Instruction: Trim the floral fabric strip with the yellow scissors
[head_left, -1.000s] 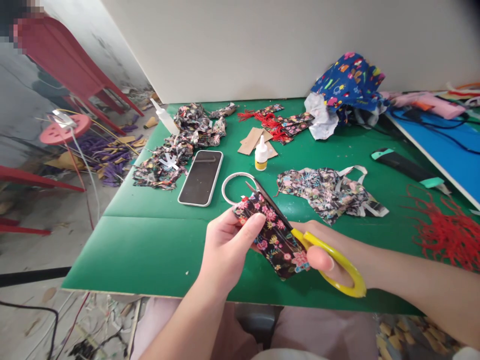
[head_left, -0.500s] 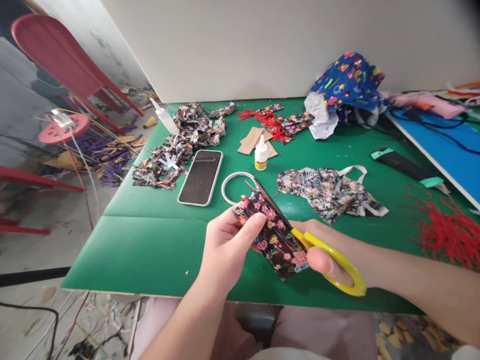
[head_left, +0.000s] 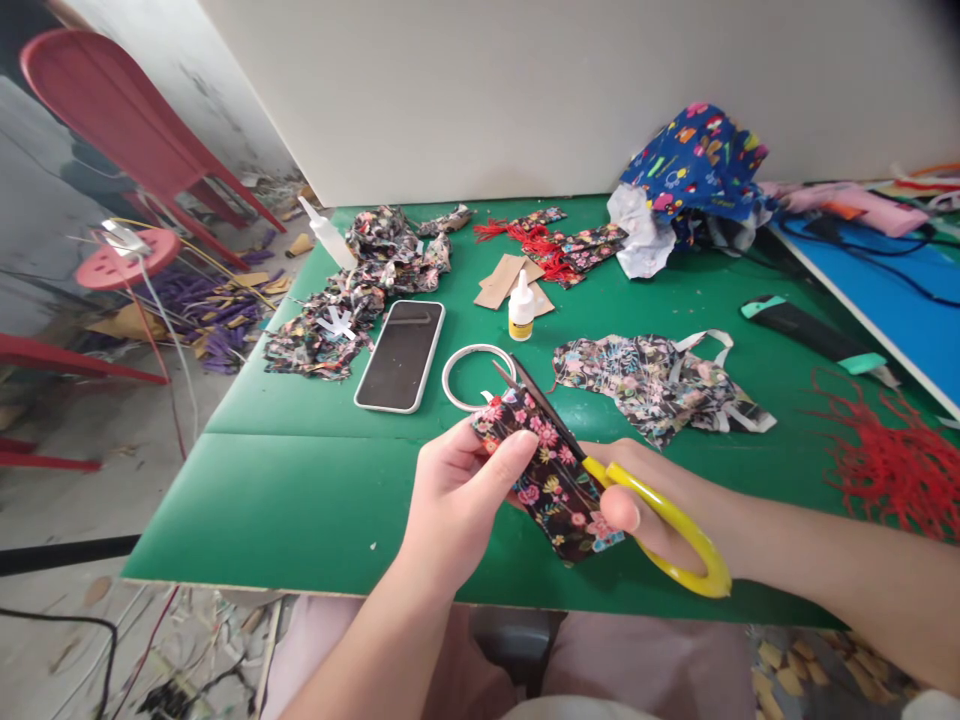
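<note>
My left hand [head_left: 461, 490] pinches a dark, flower-patterned fabric strip [head_left: 559, 490], thumb on top and the other fingers mostly hidden beneath. Yellow-handled scissors [head_left: 675, 520] are in my right hand [head_left: 637, 500], whose thumb sits at the handle loop. Their dark blades lie along the strip's upper right edge, the tips pointing away from me toward a white tape ring [head_left: 452, 375]. How far the blades are apart is hard to make out. Beyond the hands a crumpled floral fabric scrap [head_left: 667, 385] lies on the green table [head_left: 300, 500].
A phone [head_left: 401, 355], a small glue bottle [head_left: 521, 308] and cardboard pieces [head_left: 498, 285] lie past my hands. Floral scraps [head_left: 390, 260] and a white nozzle bottle [head_left: 330, 238] are at back left. To the right are a utility knife [head_left: 810, 335], red threads [head_left: 885, 455] and blue printed cloth [head_left: 694, 165].
The fabric strip and my left hand have shifted slightly right. My right thumb has moved a little left and up on the scissors. Things on the table look unchanged.
</note>
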